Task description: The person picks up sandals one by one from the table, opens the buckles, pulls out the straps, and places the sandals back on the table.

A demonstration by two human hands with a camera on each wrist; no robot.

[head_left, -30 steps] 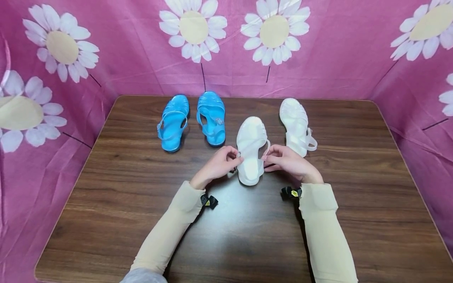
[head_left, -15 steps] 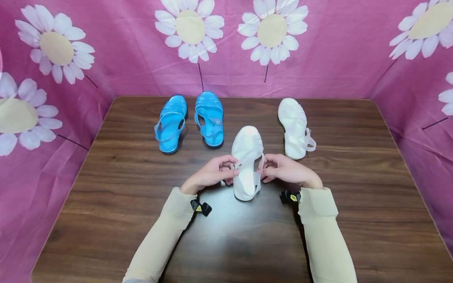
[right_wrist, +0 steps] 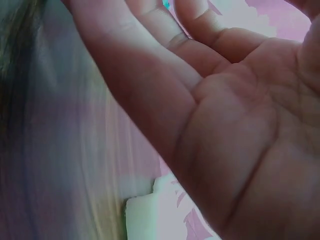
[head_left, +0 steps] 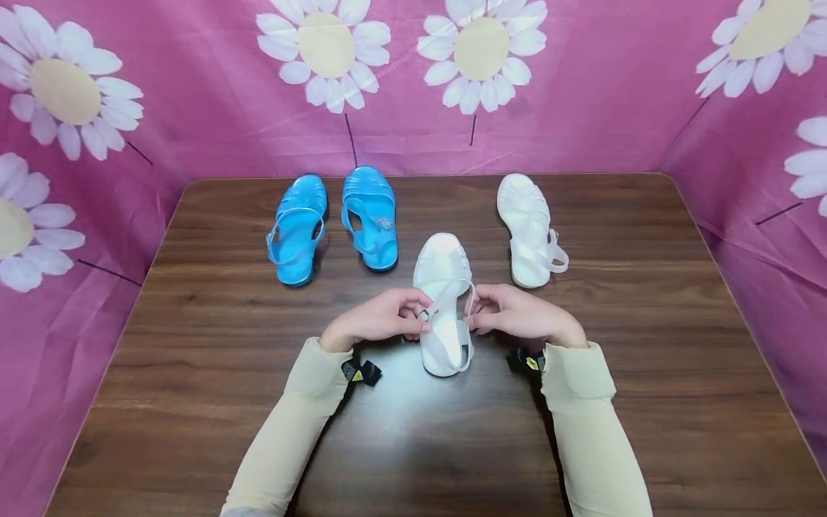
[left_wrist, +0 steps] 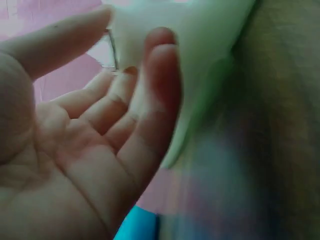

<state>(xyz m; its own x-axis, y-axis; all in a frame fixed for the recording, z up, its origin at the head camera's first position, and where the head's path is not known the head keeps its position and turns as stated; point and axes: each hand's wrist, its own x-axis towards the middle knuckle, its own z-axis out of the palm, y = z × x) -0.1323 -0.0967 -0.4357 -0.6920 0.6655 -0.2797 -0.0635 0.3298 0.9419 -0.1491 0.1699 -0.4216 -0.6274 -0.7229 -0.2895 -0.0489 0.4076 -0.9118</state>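
A white strappy sandal point(head_left: 443, 305) lies toe away from me at the middle of the table, between my hands. My left hand point(head_left: 381, 314) pinches its strap on the left side, near a small buckle point(head_left: 423, 314). On the other side, my right hand point(head_left: 517, 312) holds the thin strap between thumb and fingers. The left wrist view shows the left thumb and curled fingers close against the sandal's pale side point(left_wrist: 210, 35). In the right wrist view the right fingertips run out of frame. The second white sandal point(head_left: 526, 230) stands at the back right.
Two blue sandals, one on the left point(head_left: 298, 230) and one beside it point(head_left: 371, 219), stand near the far edge of the brown wooden table point(head_left: 646, 402). A pink cloth point(head_left: 413, 136) with large daisies hangs behind and at both sides.
The white sandal between my hands has come nearer to me, and both hands have moved along with it. The blue pair and the other white sandal stay put; the head view has shifted slightly.
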